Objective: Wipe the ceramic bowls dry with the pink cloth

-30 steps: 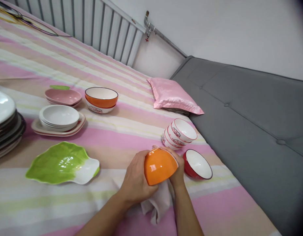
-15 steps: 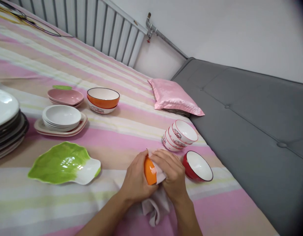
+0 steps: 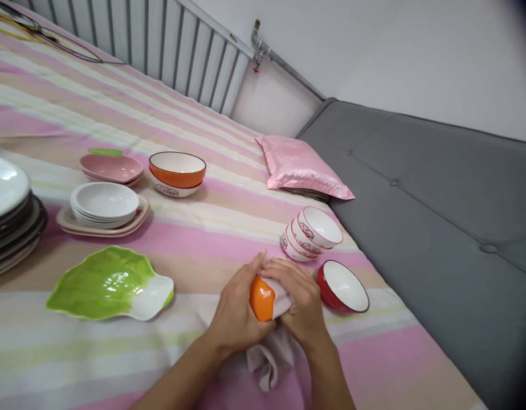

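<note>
Head view: the orange bowl (image 3: 261, 298) lies between the hands over the bed (image 3: 117, 356), its left side grasped by the left hand (image 3: 235, 307), while the right hand (image 3: 304, 302), nearer the red bowl (image 3: 343, 286), clasps a cloth (image 3: 281, 300) against its right side.

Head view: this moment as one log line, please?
left hand: holds orange bowl | right hand: holds cloth against it | nearby: red bowl

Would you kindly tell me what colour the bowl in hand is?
The bowl shows glossy orange in the head view.
</note>
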The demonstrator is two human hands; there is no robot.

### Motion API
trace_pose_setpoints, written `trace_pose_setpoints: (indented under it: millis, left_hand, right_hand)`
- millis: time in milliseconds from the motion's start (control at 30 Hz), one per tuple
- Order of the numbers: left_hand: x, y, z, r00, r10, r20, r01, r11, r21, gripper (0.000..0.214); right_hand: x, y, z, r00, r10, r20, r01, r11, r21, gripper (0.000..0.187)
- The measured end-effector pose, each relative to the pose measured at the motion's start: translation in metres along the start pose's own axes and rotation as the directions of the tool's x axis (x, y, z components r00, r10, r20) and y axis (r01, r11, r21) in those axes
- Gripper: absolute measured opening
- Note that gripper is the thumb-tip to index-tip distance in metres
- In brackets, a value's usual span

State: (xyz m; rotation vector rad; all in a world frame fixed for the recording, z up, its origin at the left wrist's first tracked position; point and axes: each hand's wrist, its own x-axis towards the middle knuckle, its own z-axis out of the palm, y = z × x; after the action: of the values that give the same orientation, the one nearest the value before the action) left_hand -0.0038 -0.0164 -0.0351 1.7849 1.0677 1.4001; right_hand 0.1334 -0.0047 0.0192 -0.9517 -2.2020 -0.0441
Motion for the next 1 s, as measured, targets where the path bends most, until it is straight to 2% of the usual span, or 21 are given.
trace_pose_setpoints:
  millis: [100, 267, 367, 467, 567, 700, 767, 833, 933, 1000]
  left_hand:
    - [0.002, 0.001, -0.001, 1.0, 0.003, -0.003, -0.003, 1.0, 0.001, 0.08]
    - [0.002, 0.003, -0.001, 0.997, -0.064, -0.036, 0.065, 0.998, 0.027, 0.078]
    - [0.002, 0.005, -0.001, 0.996, -0.083, -0.034, 0.084, 0.996, 0.037, 0.077]
    - [0.002, 0.005, -0.001, 0.996, -0.09, -0.026, 0.092, 0.995, 0.048, 0.077]
    - [0.002, 0.004, 0.0, 0.994, -0.104, -0.024, 0.105, 0.993, 0.055, 0.076]
    - [0.001, 0.003, 0.0, 0.994, -0.112, -0.021, 0.113, 0.993, 0.04, 0.075]
    - [0.001, 0.003, -0.001, 0.993, -0.12, -0.02, 0.121, 0.992, 0.032, 0.075]
    - [0.001, 0.003, -0.001, 0.992, -0.121, -0.024, 0.122, 0.992, 0.03, 0.076]
    - [0.001, 0.002, -0.001, 0.992, -0.12, -0.027, 0.121, 0.992, 0.031, 0.076]
    - [0.001, 0.002, -0.001, 0.992, -0.12, -0.026, 0.12, 0.992, 0.03, 0.076]
  right_hand:
    - [-0.002, 0.001, 0.0, 1.0, -0.01, -0.006, 0.01, 1.0, -0.007, 0.037]
    - [-0.005, 0.008, -0.002, 0.996, 0.074, 0.04, -0.075, 0.997, 0.006, 0.049]
    - [-0.006, 0.015, -0.002, 0.995, 0.083, 0.052, -0.086, 0.994, 0.064, 0.045]
    - [-0.009, 0.023, 0.003, 0.987, 0.157, -0.044, -0.148, 0.975, 0.166, 0.035]
    - [-0.013, 0.029, 0.011, 0.955, 0.26, -0.146, -0.223, 0.948, 0.227, 0.031]
    - [-0.015, 0.032, 0.017, 0.933, 0.313, -0.18, -0.269, 0.935, 0.231, 0.029]
    - [-0.015, 0.031, 0.013, 0.945, 0.305, -0.116, -0.276, 0.937, 0.212, 0.033]
    - [-0.013, 0.029, 0.005, 0.955, 0.296, -0.001, -0.292, 0.943, 0.161, 0.041]
    - [-0.01, 0.022, -0.015, 0.941, 0.291, 0.175, -0.303, 0.952, 0.048, 0.057]
    - [-0.01, 0.016, -0.028, 0.927, 0.286, 0.242, -0.295, 0.956, -0.001, 0.065]
